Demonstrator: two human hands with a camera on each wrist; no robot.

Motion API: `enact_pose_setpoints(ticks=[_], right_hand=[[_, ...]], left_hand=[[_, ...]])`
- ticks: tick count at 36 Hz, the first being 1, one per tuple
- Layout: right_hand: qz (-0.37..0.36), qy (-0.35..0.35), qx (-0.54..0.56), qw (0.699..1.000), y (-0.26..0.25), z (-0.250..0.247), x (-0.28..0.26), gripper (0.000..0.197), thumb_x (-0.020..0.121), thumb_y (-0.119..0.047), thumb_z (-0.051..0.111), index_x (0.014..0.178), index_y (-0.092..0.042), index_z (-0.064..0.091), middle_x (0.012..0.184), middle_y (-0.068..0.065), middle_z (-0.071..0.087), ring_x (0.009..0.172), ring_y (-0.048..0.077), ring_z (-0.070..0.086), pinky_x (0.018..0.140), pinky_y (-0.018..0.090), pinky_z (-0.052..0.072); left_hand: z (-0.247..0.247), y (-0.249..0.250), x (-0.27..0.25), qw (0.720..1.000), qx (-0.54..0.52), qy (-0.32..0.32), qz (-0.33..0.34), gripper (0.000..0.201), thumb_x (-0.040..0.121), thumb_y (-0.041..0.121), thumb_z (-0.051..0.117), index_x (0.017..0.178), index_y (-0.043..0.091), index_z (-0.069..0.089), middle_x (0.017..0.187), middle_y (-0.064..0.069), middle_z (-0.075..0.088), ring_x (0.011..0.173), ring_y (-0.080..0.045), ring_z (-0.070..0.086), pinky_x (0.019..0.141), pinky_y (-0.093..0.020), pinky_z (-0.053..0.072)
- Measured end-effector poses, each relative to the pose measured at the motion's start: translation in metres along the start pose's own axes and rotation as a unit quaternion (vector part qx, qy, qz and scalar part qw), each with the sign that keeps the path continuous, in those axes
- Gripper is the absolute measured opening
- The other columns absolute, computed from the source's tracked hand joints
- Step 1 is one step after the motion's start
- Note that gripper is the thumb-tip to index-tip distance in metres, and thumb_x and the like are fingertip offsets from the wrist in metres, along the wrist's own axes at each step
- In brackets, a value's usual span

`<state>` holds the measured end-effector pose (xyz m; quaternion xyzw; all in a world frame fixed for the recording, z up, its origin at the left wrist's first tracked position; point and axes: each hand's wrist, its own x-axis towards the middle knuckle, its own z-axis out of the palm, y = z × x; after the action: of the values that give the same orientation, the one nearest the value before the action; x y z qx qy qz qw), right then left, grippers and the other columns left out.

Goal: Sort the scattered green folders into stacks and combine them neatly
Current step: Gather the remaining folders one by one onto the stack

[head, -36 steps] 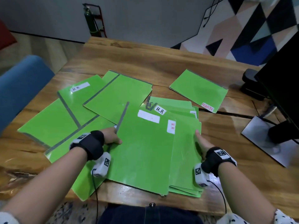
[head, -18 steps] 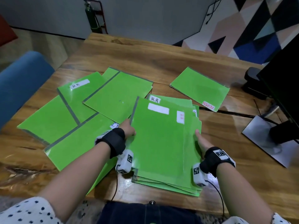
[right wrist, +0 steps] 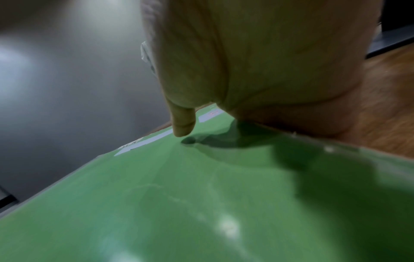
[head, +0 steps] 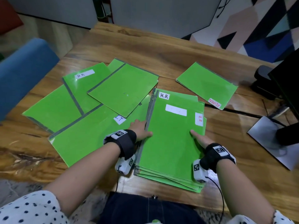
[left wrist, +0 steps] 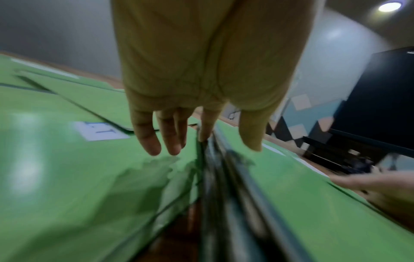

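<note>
A stack of green folders [head: 171, 143] lies near the table's front edge, its top one bearing a blank white label and a red H.R tag. My left hand [head: 140, 130] presses straight fingers [left wrist: 170, 140] against the stack's grey spine edge, thumb over the top. At the stack's right edge my right hand [head: 199, 139] holds on, with its thumb [right wrist: 182, 124] on the top folder [right wrist: 201, 203] and its fingers hidden. Loose folders lie to the left: an H.R one [head: 84, 84], a plain one [head: 123, 89], an I.T one [head: 90, 138]. An ADMIN folder [head: 207, 86] lies alone behind.
One more green folder [head: 51, 109] sits at the far left of the wooden table [head: 161, 50]. A black monitor [head: 288, 88] with a grey base plate [head: 268, 143] stands at the right edge. A blue chair [head: 21, 73] is beside the table on the left.
My left hand slid the top folder to the right onto the stack and now lies against the stack's left edge. The stack looks squarer. My right hand stayed at the right edge.
</note>
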<state>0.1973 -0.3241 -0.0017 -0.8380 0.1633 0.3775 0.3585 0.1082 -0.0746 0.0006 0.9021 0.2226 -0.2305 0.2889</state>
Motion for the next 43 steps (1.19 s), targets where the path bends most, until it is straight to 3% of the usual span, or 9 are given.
enact_pose_setpoints(ticks=[4, 9, 13, 18, 22, 25, 34, 40, 43], right_hand=[[0.006, 0.012, -0.022, 1.000, 0.000, 0.003, 0.003, 0.072, 0.090, -0.051, 0.052, 0.140, -0.001, 0.037, 0.144, 0.019, 0.042, 0.128, 0.034, 0.045, 0.107, 0.041, 0.035], [0.018, 0.018, -0.025, 0.999, -0.001, 0.003, 0.004, 0.071, 0.091, -0.050, 0.051, 0.140, -0.001, 0.037, 0.144, 0.020, 0.042, 0.128, 0.034, 0.045, 0.105, 0.042, 0.035], [0.022, 0.021, -0.028, 0.999, -0.002, 0.001, 0.006, 0.067, 0.092, -0.049, 0.051, 0.137, -0.001, 0.041, 0.141, 0.020, 0.046, 0.121, 0.034, 0.049, 0.101, 0.039, 0.037], [0.011, 0.020, -0.022, 0.999, -0.002, 0.003, 0.009, 0.062, 0.091, -0.045, 0.054, 0.133, -0.002, 0.046, 0.133, 0.017, 0.052, 0.101, 0.027, 0.051, 0.095, 0.033, 0.038], [0.019, 0.017, -0.009, 1.000, -0.003, 0.004, 0.010, 0.058, 0.091, -0.043, 0.054, 0.134, -0.004, 0.047, 0.133, 0.017, 0.054, 0.109, 0.031, 0.054, 0.094, 0.034, 0.039], [0.020, 0.003, 0.003, 1.000, -0.007, 0.004, 0.010, 0.056, 0.091, -0.041, 0.055, 0.133, -0.005, 0.048, 0.131, 0.018, 0.056, 0.109, 0.031, 0.057, 0.099, 0.039, 0.043], [0.019, 0.003, 0.006, 1.000, -0.016, 0.000, 0.005, 0.052, 0.091, -0.039, 0.057, 0.131, -0.006, 0.049, 0.128, 0.016, 0.058, 0.110, 0.032, 0.058, 0.101, 0.043, 0.043], [0.021, 0.005, -0.012, 1.000, -0.015, 0.001, 0.001, 0.054, 0.091, -0.042, 0.057, 0.131, -0.006, 0.049, 0.128, 0.017, 0.057, 0.101, 0.028, 0.057, 0.099, 0.042, 0.044], [0.016, 0.004, -0.007, 1.000, -0.012, 0.000, 0.005, 0.059, 0.089, -0.046, 0.057, 0.132, -0.006, 0.048, 0.129, 0.017, 0.057, 0.107, 0.030, 0.058, 0.102, 0.044, 0.042]], left_hand=[[-0.027, -0.033, 0.022, 0.981, -0.106, 0.121, -0.111, 0.070, 0.085, 0.044, 0.063, 0.136, 0.000, 0.042, 0.135, -0.019, 0.050, 0.122, -0.033, 0.052, 0.101, -0.042, 0.046], [-0.059, -0.061, 0.049, 0.876, -0.319, 0.191, -0.307, 0.090, 0.080, 0.043, 0.068, 0.141, -0.007, 0.026, 0.137, -0.015, 0.047, 0.121, -0.031, 0.052, 0.093, -0.034, 0.049], [-0.062, -0.064, 0.064, 0.849, -0.346, 0.198, -0.347, 0.099, 0.058, 0.057, 0.074, 0.132, 0.002, 0.039, 0.124, -0.008, 0.056, 0.105, -0.032, 0.061, 0.088, -0.040, 0.052], [-0.059, -0.051, 0.081, 0.841, -0.304, 0.232, -0.383, 0.092, 0.066, 0.047, 0.076, 0.134, 0.002, 0.032, 0.136, -0.016, 0.045, 0.126, -0.031, 0.046, 0.100, -0.042, 0.042], [-0.055, -0.050, 0.099, 0.826, -0.280, 0.260, -0.413, 0.065, 0.081, 0.027, 0.071, 0.130, 0.004, 0.035, 0.135, -0.015, 0.046, 0.126, -0.028, 0.042, 0.100, -0.040, 0.037], [-0.052, -0.054, 0.110, 0.815, -0.309, 0.280, -0.402, 0.063, 0.078, 0.021, 0.074, 0.128, 0.006, 0.037, 0.129, -0.015, 0.053, 0.122, -0.030, 0.048, 0.098, -0.042, 0.041], [-0.062, -0.067, 0.093, 0.832, -0.434, 0.167, -0.302, 0.088, 0.073, 0.011, 0.079, 0.140, -0.005, 0.025, 0.139, -0.019, 0.047, 0.119, -0.030, 0.055, 0.097, -0.040, 0.048], [-0.056, -0.120, 0.006, 0.884, -0.307, 0.129, -0.328, 0.110, 0.068, 0.019, 0.085, 0.143, -0.014, 0.012, 0.144, -0.025, 0.039, 0.130, -0.034, 0.046, 0.104, -0.038, 0.042], [-0.040, -0.141, -0.040, 0.884, -0.290, 0.125, -0.345, 0.128, 0.063, 0.016, 0.087, 0.146, -0.009, -0.007, 0.147, -0.028, 0.033, 0.131, -0.039, 0.042, 0.102, -0.043, 0.042]])
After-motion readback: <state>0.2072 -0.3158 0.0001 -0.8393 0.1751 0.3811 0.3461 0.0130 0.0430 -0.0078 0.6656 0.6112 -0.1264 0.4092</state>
